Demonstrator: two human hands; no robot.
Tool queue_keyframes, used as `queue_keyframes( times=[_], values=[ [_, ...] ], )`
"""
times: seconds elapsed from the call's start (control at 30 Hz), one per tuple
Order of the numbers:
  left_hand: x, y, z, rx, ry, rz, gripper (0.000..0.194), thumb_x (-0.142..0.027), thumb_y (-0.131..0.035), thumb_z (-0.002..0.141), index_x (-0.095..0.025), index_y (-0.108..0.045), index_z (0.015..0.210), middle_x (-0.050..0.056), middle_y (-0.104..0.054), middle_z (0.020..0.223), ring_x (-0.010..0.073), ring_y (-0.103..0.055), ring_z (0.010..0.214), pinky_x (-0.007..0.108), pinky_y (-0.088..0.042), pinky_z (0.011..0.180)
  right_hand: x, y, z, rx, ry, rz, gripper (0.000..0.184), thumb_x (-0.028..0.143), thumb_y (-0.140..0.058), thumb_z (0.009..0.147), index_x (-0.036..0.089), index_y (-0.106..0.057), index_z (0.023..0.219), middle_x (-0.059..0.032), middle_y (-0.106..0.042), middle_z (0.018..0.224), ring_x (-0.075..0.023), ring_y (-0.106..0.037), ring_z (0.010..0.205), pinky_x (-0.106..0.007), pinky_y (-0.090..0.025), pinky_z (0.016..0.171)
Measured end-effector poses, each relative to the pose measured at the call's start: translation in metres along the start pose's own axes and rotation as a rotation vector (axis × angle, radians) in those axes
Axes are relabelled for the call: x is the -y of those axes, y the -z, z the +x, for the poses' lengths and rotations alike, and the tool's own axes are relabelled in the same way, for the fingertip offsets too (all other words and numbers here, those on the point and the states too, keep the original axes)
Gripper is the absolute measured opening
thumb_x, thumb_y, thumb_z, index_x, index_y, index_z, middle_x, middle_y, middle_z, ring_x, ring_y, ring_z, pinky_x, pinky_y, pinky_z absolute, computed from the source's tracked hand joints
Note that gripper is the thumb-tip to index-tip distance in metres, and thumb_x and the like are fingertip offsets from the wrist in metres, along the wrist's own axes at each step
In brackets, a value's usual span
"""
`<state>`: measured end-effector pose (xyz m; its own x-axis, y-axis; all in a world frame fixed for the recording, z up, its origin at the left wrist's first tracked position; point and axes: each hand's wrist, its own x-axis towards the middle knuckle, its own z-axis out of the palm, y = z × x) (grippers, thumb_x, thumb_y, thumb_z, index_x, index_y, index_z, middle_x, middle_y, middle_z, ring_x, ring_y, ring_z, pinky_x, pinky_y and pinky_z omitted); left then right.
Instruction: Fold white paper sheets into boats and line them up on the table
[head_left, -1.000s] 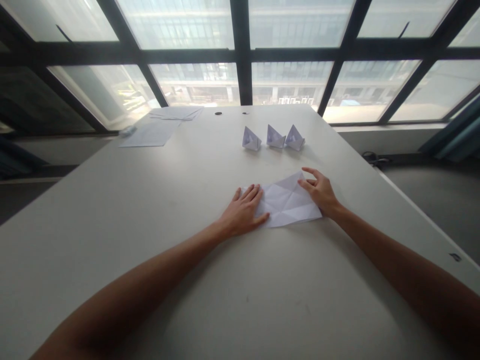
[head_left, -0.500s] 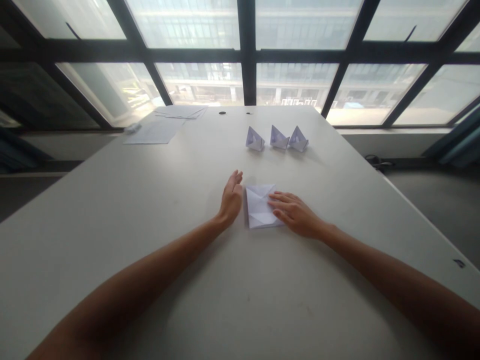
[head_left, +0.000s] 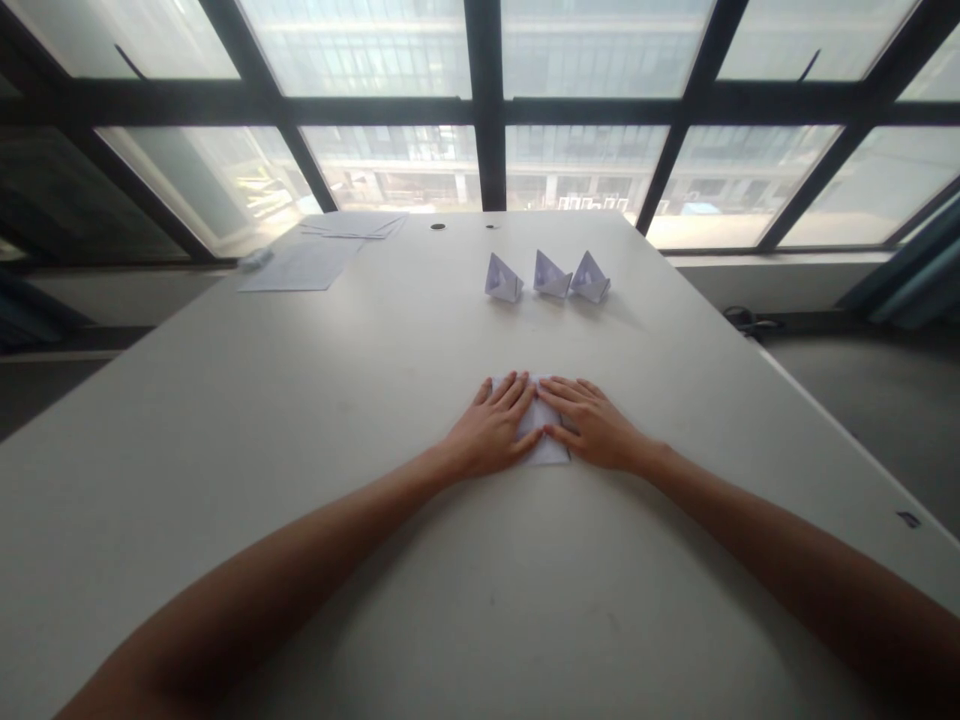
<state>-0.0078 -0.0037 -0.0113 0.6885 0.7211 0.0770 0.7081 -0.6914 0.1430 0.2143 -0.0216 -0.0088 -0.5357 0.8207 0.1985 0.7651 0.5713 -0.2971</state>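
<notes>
A folded sheet of white paper [head_left: 549, 452] lies flat on the table, mostly covered by my two hands. Flat across its left part rests my left hand [head_left: 491, 428], palm down with the fingers stretched out. My right hand [head_left: 598, 428] lies on the right part, its fingers extended and their tips close to those of the left. Between the hands only a narrow strip and the lower edge of the paper show.
Three folded paper boats [head_left: 502, 280] stand in a row beyond my hands, two of them close together at the right. Loose paper sheets [head_left: 296, 268] lie at the far left of the white table [head_left: 315, 400]. Dark-framed windows [head_left: 491, 110] rise behind it.
My left hand has moved right, from standing on edge beside the paper to lying flat on it. The right hand stays on the paper's right part. The view has shifted slightly.
</notes>
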Motion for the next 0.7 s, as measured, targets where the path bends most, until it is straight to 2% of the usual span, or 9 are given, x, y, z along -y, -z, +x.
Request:
queue_keyframes(
  times=[0.07, 0.17, 0.7],
  values=[
    [0.0005, 0.0003, 0.0002, 0.002, -0.002, 0.014, 0.076, -0.062, -0.023, 0.1, -0.013, -0.018, 0.159, 0.013, -0.017, 0.165, 0.0259, -0.009, 0.155, 0.049, -0.007, 0.124, -0.0003, -0.0002, -0.0001, 0.056, -0.019, -0.024, 0.066, 0.047, -0.04, 0.099, 0.018, -0.029, 0.157, -0.0103, -0.032, 0.162, -0.0276, -0.026, 0.151, -0.054, -0.019, 0.122],
    [0.0002, 0.001, 0.0, 0.002, -0.002, 0.024, 0.076, -0.062, -0.022, 0.101, -0.014, -0.019, 0.159, 0.013, -0.018, 0.165, 0.0258, -0.009, 0.155, 0.048, -0.007, 0.124, 0.0003, -0.0002, -0.0002, 0.084, -0.054, -0.055, 0.071, 0.052, -0.036, 0.1, 0.016, -0.022, 0.159, -0.0109, -0.024, 0.164, -0.0283, -0.019, 0.153, -0.057, -0.014, 0.122],
    [-0.0007, 0.0015, 0.0001, -0.006, 0.005, 0.013, 0.076, -0.062, -0.024, 0.1, -0.014, -0.022, 0.159, 0.013, -0.021, 0.165, 0.0262, -0.013, 0.154, 0.048, -0.01, 0.124, -0.0008, -0.0029, -0.0008, 0.079, -0.063, -0.067, 0.071, 0.053, -0.035, 0.1, 0.015, -0.024, 0.158, -0.0109, -0.024, 0.164, -0.0278, -0.019, 0.153, -0.057, -0.015, 0.122]
  ],
)
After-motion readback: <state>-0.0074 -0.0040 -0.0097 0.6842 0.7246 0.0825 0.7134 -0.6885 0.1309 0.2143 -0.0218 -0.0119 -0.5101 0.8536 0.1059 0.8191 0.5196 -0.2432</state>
